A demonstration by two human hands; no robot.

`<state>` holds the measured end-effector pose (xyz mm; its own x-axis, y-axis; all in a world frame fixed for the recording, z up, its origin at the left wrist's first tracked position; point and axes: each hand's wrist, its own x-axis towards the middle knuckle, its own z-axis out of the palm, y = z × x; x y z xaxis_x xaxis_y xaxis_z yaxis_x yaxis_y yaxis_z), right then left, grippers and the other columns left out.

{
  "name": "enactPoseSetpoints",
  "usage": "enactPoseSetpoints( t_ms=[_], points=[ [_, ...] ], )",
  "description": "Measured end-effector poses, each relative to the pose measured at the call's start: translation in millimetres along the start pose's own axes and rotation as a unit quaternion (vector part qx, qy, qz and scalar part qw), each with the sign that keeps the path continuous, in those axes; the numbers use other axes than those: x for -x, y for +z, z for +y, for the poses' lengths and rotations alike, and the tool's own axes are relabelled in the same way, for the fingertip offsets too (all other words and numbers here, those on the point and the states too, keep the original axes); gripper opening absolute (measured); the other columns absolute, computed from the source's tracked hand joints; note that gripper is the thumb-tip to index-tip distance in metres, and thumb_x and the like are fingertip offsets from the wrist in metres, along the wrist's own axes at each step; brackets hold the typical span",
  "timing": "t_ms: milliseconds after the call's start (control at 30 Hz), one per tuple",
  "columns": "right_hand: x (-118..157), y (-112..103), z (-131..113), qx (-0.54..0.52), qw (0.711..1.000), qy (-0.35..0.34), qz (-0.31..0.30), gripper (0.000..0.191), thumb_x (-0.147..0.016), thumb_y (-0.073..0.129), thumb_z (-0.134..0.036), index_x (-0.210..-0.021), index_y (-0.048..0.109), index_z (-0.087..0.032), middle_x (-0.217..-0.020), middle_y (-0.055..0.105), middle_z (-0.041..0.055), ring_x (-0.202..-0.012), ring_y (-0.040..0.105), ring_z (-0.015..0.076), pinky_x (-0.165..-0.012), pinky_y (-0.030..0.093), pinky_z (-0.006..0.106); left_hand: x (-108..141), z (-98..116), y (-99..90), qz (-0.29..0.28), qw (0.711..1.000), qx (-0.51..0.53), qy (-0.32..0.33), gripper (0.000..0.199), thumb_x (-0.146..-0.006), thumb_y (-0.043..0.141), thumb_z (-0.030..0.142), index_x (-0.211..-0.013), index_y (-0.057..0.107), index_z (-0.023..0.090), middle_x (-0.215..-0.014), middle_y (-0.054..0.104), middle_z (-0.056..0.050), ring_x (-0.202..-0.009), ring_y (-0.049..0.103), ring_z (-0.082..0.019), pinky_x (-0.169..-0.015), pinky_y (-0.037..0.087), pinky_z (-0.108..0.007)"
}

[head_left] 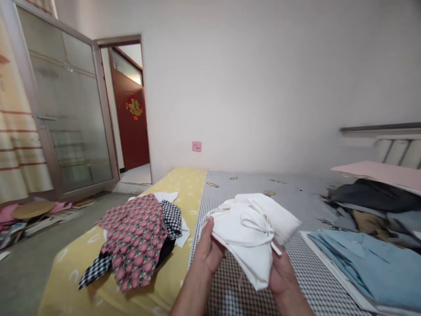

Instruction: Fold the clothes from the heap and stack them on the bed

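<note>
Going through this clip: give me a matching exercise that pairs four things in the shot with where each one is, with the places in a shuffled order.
Things:
1. White cloth with ties
2. Pink floral garment
3. Folded light blue garment
4. Pink wall plate

Places:
A. On the white wall
B. Held between the left hand and right hand
C. On the yellow bedsheet
D. At the right, beside the grey checked bedsheet

Pairs: 1-B, 2-C, 3-D, 4-A
</note>
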<state>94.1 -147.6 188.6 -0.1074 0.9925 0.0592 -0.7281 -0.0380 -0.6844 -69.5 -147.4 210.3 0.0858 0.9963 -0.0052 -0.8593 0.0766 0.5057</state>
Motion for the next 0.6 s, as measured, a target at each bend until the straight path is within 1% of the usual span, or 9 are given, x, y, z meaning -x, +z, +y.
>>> enactPoseSetpoints(
  t_ms=[67, 133, 200, 267, 333, 400, 467, 500, 600],
  points=[
    [3, -22, 15, -0.007, 0.999, -0.02, 0.039, 0.075, -0.061, 0.081, -0.047, -0.131, 0.064, -0.026, -0.126, 0.07, 0.0079, -0.122, 0.061, 0.0351, -0.104, 0.049, 0.055, -26, 11, 11.2, 0.034, 0.997, -0.053, 0.038, 0.076, -0.074, 0.079, 0.023, -0.141, 0.043, 0.027, -0.123, 0.069, -0.009, -0.103, 0.068, -0.023, -0.088, 0.055, -0.036],
    [13, -57, 42, -0.003, 0.996, -0.013, 0.083, 0.078, -0.063, 0.079, -0.05, -0.135, 0.061, -0.028, -0.124, 0.071, 0.0068, -0.121, 0.062, 0.0349, -0.102, 0.05, 0.056, -45, 12, 2.3, 0.084, 0.983, -0.153, 0.052, 0.082, -0.07, 0.081, 0.018, -0.142, 0.042, 0.032, -0.117, 0.07, -0.006, -0.092, 0.07, -0.02, -0.082, 0.056, -0.034],
    [31, -96, 76, 0.01, 0.991, 0.038, 0.128, 0.079, -0.06, 0.079, -0.054, -0.135, 0.061, -0.033, -0.12, 0.073, 0.0046, -0.119, 0.064, 0.0349, -0.096, 0.054, 0.054, -54, 6, -23.6, 0.164, 0.952, -0.254, 0.047, 0.076, -0.067, 0.081, 0.015, -0.135, 0.05, 0.03, -0.111, 0.07, -0.006, -0.085, 0.068, -0.018, -0.078, 0.054, -0.031],
    [54, -132, 109, 0.016, 0.981, 0.087, 0.171, 0.079, -0.057, 0.08, -0.056, -0.132, 0.063, -0.039, -0.114, 0.075, 0.0017, -0.115, 0.066, 0.0344, -0.088, 0.059, 0.05, -49, -4, -58.5, 0.259, 0.917, -0.301, 0.036, 0.063, -0.066, 0.079, 0.011, -0.125, 0.057, 0.025, -0.105, 0.068, -0.005, -0.082, 0.066, -0.016, -0.075, 0.051, -0.028],
    [78, -157, 133, 0.01, 0.972, 0.117, 0.206, 0.077, -0.056, 0.082, -0.054, -0.13, 0.062, -0.044, -0.111, 0.077, -0.0015, -0.109, 0.069, 0.031, -0.08, 0.06, 0.044, -32, -14, -92.3, 0.317, 0.901, -0.295, 0.021, 0.048, -0.072, 0.072, 0.011, -0.116, 0.058, 0.022, -0.098, 0.066, -0.004, -0.08, 0.064, -0.015, -0.074, 0.049, -0.026],
    [96, -171, 141, -0.03, 0.963, 0.141, 0.228, 0.078, -0.054, 0.087, -0.048, -0.127, 0.061, -0.045, -0.107, 0.077, -0.0044, -0.101, 0.072, 0.0258, -0.077, 0.06, 0.037, -6, -23, -118.9, 0.348, 0.894, -0.283, 0.016, 0.029, -0.081, 0.064, 0.015, -0.108, 0.057, 0.022, -0.091, 0.064, -0.001, -0.078, 0.063, -0.013, -0.073, 0.048, -0.024],
    [106, -174, 135, -0.101, 0.953, 0.162, 0.237, 0.076, -0.051, 0.091, -0.044, -0.122, 0.063, -0.04, -0.104, 0.078, -0.0042, -0.096, 0.072, 0.023, -0.078, 0.059, 0.035, 25, -34, -137.5, 0.367, 0.896, -0.249, 0.003, 0.013, -0.087, 0.058, 0.02, -0.1, 0.056, 0.023, -0.091, 0.064, -0.001, -0.077, 0.063, -0.012, -0.072, 0.048, -0.024],
    [108, -173, 128, -0.141, 0.946, 0.167, 0.239, 0.072, -0.052, 0.091, -0.044, -0.118, 0.065, -0.036, -0.103, 0.078, -0.0029, -0.095, 0.072, 0.0227, -0.079, 0.058, 0.036, 41, -41, -144.3, 0.374, 0.9, -0.221, -0.019, 0.008, -0.089, 0.056, 0.022, -0.098, 0.056, 0.023, -0.094, 0.064, -0.002, -0.078, 0.064, -0.012, -0.073, 0.049, -0.024],
    [108, -163, 107, -0.201, 0.932, 0.167, 0.251, 0.05, -0.068, 0.082, -0.048, -0.111, 0.066, -0.027, -0.11, 0.077, 0.0025, -0.099, 0.071, 0.0226, -0.084, 0.058, 0.038, 81, -68, -154.9, 0.378, 0.899, -0.16, -0.149, 0.012, -0.093, 0.056, 0.031, -0.101, 0.061, 0.024, -0.116, 0.066, -0.005, -0.095, 0.065, -0.016, -0.079, 0.049, -0.029]
  ],
)
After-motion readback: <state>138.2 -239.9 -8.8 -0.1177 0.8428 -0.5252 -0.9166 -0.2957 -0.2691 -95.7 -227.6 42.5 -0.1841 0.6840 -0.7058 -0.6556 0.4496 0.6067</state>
